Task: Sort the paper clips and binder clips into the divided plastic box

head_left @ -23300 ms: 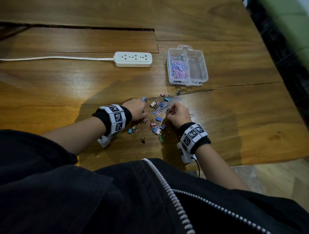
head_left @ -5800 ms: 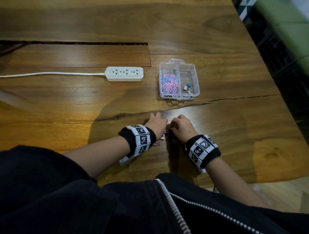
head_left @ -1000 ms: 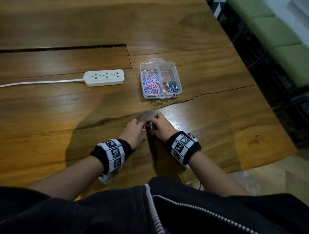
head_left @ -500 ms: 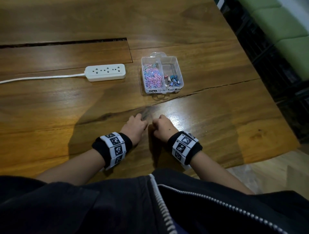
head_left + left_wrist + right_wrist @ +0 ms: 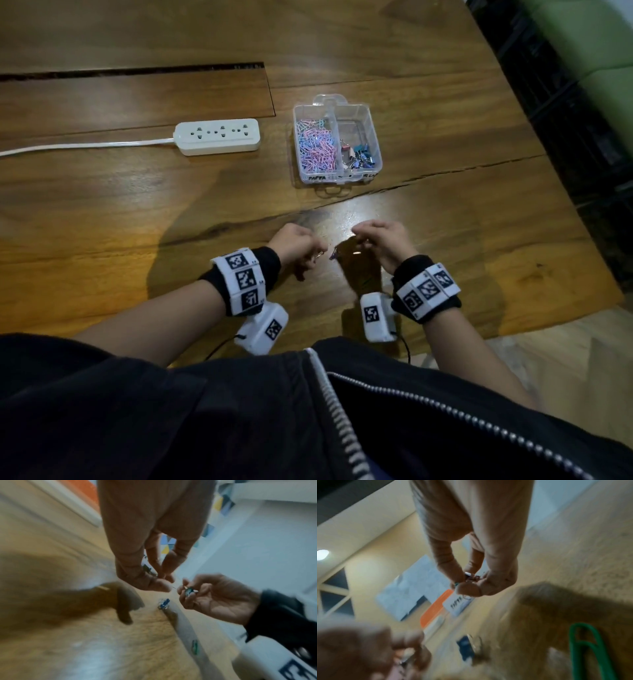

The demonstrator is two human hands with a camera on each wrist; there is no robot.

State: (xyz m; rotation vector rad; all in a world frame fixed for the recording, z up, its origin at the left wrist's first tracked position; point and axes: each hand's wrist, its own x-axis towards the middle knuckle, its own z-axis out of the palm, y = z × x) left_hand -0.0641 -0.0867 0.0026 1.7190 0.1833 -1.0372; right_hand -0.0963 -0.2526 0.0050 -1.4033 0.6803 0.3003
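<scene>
Blue binder clip (image 5: 163,603) lies mid-frame between my hands. My left hand (image 5: 297,244) and right hand (image 5: 383,240) each pinch small clips in curled fingers. The divided box (image 5: 373,137) sits upper centre, part filled.

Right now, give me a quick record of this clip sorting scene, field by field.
box: clear divided plastic box on the wooden table
left compartment: pink and blue paper clips
right compartment: binder clips
left hand: pinching small clips
right hand: pinching small binder clips
loose on table: blue binder clip, green paper clip
other: white power strip
</scene>
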